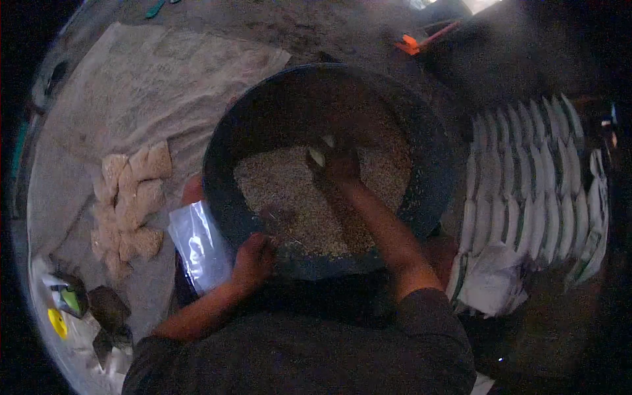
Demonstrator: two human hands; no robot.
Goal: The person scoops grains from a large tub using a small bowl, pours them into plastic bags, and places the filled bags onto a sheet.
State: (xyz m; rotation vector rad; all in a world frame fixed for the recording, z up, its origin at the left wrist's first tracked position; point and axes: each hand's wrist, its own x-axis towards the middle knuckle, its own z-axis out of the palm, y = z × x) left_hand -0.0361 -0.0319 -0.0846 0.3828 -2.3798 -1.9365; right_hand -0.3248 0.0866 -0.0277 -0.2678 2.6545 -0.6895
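A large dark round tub stands in front of me, holding a bed of pale grain. My right hand reaches into the tub over the grain, its fingers closed around a small pale scoop-like thing whose exact kind is too dark to tell. At the tub's near rim, my left hand is closed in a pinch. Faint shiny edges of what looks like a clear plastic bag extend from its fingers over the grain. A stack of flat clear bags lies beside my left forearm.
Several filled bags lie heaped on a cloth sheet at the left. Rows of slim pale packets stand at the right, with a crumpled whitish bag before them. An orange-ended tool lies behind the tub; a yellow ring lies lower left.
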